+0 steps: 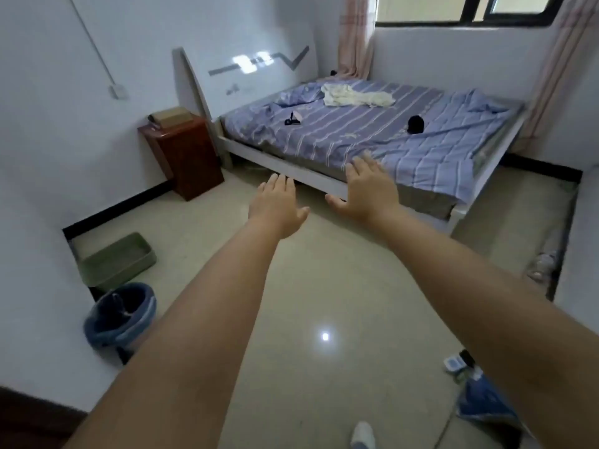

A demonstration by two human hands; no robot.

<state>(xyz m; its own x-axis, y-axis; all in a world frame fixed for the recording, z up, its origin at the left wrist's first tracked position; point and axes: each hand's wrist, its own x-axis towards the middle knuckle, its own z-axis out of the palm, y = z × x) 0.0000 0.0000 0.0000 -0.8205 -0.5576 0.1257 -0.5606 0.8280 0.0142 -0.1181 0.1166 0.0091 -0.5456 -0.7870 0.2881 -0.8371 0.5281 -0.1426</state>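
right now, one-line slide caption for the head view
Open and empty, the left hand and right hand reach toward a bed with a rumpled striped blue sheet.

Red-brown nightstand (183, 157) with a tan box (171, 116) on top, green tray (129, 267) just beside a blue-lined bin (107, 332)

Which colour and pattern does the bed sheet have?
The bed sheet is blue-lilac with thin pale stripes; the head view shows it.
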